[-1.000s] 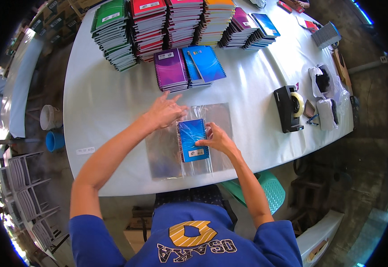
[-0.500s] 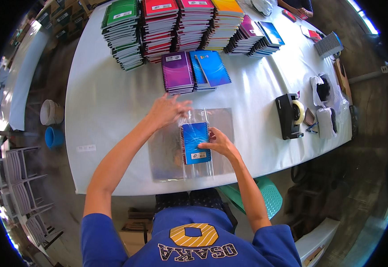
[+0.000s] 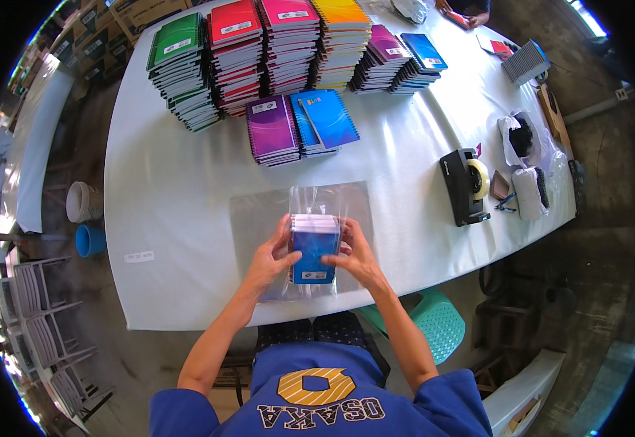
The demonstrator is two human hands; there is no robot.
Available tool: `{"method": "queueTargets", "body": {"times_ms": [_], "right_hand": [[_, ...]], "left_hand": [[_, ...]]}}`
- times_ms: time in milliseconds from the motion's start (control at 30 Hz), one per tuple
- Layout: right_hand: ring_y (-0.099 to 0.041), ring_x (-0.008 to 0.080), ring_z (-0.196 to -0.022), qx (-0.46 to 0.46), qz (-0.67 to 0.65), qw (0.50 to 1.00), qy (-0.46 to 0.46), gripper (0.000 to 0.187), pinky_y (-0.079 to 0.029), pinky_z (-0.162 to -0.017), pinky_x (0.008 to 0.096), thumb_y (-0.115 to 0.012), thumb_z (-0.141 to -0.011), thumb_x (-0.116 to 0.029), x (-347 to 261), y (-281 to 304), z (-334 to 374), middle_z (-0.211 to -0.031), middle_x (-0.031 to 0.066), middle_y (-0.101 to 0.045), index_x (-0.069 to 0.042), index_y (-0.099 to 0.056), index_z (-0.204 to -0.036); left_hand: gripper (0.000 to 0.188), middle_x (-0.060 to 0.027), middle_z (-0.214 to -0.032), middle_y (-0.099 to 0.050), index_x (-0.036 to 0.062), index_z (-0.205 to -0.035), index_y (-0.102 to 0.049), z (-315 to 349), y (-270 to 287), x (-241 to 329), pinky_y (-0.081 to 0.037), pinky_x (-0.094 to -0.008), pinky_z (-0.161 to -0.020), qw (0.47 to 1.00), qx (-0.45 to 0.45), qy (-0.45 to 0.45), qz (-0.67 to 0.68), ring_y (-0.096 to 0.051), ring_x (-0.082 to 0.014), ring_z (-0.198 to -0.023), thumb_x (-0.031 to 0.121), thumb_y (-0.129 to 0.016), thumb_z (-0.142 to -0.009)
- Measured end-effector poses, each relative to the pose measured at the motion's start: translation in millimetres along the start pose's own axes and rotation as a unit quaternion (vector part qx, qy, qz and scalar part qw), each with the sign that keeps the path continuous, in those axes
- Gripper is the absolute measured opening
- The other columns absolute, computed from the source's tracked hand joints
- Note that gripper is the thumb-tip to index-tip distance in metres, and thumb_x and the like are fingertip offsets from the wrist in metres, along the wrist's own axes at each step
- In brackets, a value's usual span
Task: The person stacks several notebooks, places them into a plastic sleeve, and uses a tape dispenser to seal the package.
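Observation:
A small stack of spiral notebooks [image 3: 313, 255] with a blue cover on top is near the table's front edge, its far page edges showing white. Clear plastic film reaches past its far end. My left hand [image 3: 269, 259] is closed around the stack's left side, thumb on the cover. On the opposite side my right hand [image 3: 357, 258] grips it the same way. Under the stack lie clear plastic sheets or bags [image 3: 255, 218]; how many cannot be told. Just beyond sit a purple notebook pile [image 3: 272, 130] and a blue notebook pile [image 3: 332, 120].
Tall stacks of green [image 3: 177, 44], red, pink and yellow notebooks line the table's far side, with shorter purple and blue ones. A black tape dispenser [image 3: 463, 188] stands at right, near plastic-wrapped items [image 3: 528, 193]. Another person's hand [image 3: 476, 20] is at the far edge.
My left hand has come down from beyond the stack to its left side. The stack now tilts, showing its far page edges, with both hands on it. The whole view has shifted slightly.

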State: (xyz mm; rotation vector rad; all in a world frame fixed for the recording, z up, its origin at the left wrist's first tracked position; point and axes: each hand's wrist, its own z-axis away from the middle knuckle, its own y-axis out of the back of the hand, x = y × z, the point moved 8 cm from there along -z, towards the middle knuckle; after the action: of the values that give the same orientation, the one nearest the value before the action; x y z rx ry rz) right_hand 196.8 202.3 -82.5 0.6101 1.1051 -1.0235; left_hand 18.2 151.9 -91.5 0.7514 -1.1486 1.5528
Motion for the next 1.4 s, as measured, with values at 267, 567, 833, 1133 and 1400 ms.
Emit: {"method": "queueTargets", "body": {"times_ms": [267,567,833,1133,1400], "right_hand": [[-0.052,0.0236,-0.119,0.055,0.137,0.95,0.277,0.091,-0.04,-0.106,0.0392,-0.074,-0.062,0.015,-48.9,29.1,26.6,-0.121,0.0109,-0.053,-0.011,-0.035,-0.139],[-0.037,0.0302,-0.135,-0.001,0.4,0.862,0.31,0.065,-0.029,-0.115,0.0455,-0.069,-0.067,0.009,-152.2,54.1,47.8,-0.134,0.0096,-0.05,-0.015,-0.054,-0.126],[-0.037,0.0226,-0.135,-0.079,0.558,0.724,0.398,0.013,-0.022,-0.119,0.0481,-0.062,-0.065,0.003,-176.7,21.8,43.1,-0.138,-0.003,-0.052,-0.009,-0.066,-0.062],[-0.043,0.024,-0.129,-0.068,0.578,0.718,0.382,0.011,-0.027,-0.115,0.0465,-0.07,-0.062,0.002,-163.3,35.9,37.1,-0.133,0.0005,-0.055,-0.008,-0.068,-0.068],[-0.043,0.0271,-0.13,0.101,0.277,0.911,0.288,0.049,-0.039,-0.107,0.0411,-0.083,-0.059,-0.004,-105.0,103.6,46.6,-0.137,0.0081,-0.051,-0.015,-0.072,-0.105]], "left_hand": [[0.1,-0.009,-0.142,-0.044,0.0063,-0.152,-0.019,-5.8,-42.9,31.3,-0.032,-0.033,-0.111,0.987,-0.012,-0.145,-0.065,-0.044,-0.0188,-0.13,-0.002,-0.078,-0.073],[0.106,-0.0177,-0.157,-0.018,0.0031,-0.152,-0.002,4.0,-81.2,102.2,-0.012,-0.0431,-0.118,0.985,-0.023,-0.147,-0.092,-0.014,-0.0273,-0.146,0.031,-0.075,-0.081],[0.059,-0.016,-0.139,-0.05,0.0034,-0.151,-0.008,-12.9,-90.2,114.0,-0.019,-0.0511,-0.115,0.824,0.059,-0.143,-0.545,-0.053,-0.0318,-0.122,0.005,-0.034,-0.098],[0.065,-0.0186,-0.142,-0.047,0.0016,-0.151,-0.01,-14.3,-102.1,108.6,-0.024,-0.0511,-0.113,0.872,0.051,-0.095,-0.478,-0.046,-0.0336,-0.129,0.003,-0.041,-0.094],[0.059,-0.0118,-0.157,-0.025,0.02,-0.137,-0.051,2.5,-35.0,71.6,-0.017,-0.0452,-0.116,0.948,0.025,-0.178,-0.261,-0.011,-0.0307,-0.147,0.027,-0.072,-0.082]]}}
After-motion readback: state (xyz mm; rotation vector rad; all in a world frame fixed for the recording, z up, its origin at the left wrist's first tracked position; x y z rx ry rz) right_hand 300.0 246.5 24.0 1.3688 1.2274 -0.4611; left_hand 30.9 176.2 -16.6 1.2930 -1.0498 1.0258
